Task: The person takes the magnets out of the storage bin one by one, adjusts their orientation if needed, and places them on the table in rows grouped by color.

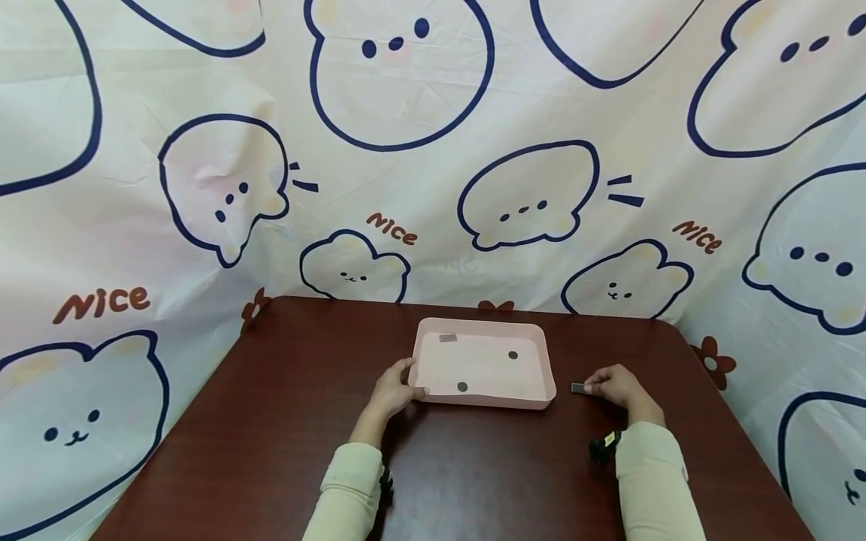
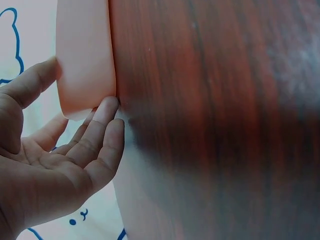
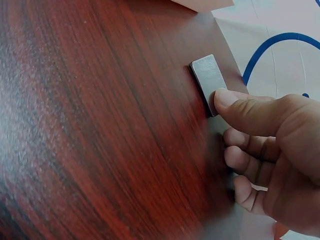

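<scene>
Left hand [image 1: 395, 391]: resting with relaxed fingers against the near left corner of the pink tray [image 1: 433, 334], thumb on its wall.
Right hand [image 1: 617, 386]: pinching a small grey metal block [image 1: 578, 388], lying on the tabletop [image 1: 284, 421] just right of the tray.
Block: far end showing, near end hiding under the thumb.
Tray contents: two dark discs [image 1: 462, 386] and a greyish piece [image 1: 448, 338], too small to identify.

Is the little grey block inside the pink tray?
No, the grey block lies on the table outside the pink tray, pinched by the right hand.
</scene>
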Demonstrator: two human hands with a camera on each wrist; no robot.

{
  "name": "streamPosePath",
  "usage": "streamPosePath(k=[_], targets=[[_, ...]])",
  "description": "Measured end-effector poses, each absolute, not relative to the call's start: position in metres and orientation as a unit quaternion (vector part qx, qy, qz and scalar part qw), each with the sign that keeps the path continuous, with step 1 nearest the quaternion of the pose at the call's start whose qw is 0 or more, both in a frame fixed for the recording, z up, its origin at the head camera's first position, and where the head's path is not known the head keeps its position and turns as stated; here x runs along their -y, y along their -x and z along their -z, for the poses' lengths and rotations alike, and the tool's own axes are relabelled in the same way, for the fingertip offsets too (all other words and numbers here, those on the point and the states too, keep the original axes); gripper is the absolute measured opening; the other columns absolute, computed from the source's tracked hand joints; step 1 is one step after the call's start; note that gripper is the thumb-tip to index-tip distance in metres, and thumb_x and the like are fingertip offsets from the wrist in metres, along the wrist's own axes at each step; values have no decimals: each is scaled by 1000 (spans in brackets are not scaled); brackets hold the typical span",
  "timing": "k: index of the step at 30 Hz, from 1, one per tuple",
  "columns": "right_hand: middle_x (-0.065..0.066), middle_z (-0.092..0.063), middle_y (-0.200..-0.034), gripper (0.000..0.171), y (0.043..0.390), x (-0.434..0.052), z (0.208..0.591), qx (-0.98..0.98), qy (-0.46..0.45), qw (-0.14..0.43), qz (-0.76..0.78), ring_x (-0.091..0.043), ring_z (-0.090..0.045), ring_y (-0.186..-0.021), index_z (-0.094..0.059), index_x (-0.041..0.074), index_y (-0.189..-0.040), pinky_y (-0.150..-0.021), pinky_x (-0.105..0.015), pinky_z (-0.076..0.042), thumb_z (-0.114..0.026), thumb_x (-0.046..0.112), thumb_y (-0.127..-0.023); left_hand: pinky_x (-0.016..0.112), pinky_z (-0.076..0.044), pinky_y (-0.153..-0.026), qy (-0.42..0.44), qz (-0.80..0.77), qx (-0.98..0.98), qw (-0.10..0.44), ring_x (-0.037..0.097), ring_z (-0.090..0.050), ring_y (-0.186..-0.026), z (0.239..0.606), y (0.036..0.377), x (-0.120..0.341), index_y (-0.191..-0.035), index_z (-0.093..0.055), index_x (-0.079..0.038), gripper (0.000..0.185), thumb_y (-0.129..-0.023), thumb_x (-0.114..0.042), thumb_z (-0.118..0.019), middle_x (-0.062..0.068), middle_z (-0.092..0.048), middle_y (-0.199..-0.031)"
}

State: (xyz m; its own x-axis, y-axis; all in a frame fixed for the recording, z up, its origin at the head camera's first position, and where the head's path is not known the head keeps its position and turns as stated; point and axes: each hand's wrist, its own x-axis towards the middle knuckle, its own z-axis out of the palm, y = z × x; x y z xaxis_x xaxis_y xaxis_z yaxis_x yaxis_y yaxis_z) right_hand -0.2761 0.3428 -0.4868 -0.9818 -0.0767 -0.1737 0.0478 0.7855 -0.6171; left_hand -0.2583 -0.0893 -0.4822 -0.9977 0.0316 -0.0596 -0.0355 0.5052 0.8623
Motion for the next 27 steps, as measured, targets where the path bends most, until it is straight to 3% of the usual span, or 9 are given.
streamPosePath(k=[6, 18, 27], targets=[[-15, -64, -95, 15, 275, -340, 486, -942, -6, 86, 323, -30, -55, -86, -72, 1, -89, -77, -47, -43, -70, 14, -83, 51, -39, -87, 3, -493, -869, 39, 38, -48, -111, 481, 257, 92, -133, -48, -3, 70, -70, -8, -78, 23, -49, -127], [-13, -63, -91, 11, 276, -335, 480, -947, -12, 75, 313, -29, -54, -83, -69, -1, -90, -75, -46, -43, -68, 8, -83, 51, -38, -88, 3, -489, -872, 31, 37, -48, -110, 479, 259, 93, -132, -50, -4, 69, -70, -8, -78, 22, -51, -126], [-14, -62, -97, 34, 261, -329, 471, -921, -47, 69, 381, -27, -55, -84, -62, -4, -111, -72, -43, -44, -61, 22, -90, 52, -38, -88, 2, -494, -869, 35, 38, -46, -113, 482, 258, 94, -131, -51, -5, 69, -69, -8, -79, 23, -51, -126]])
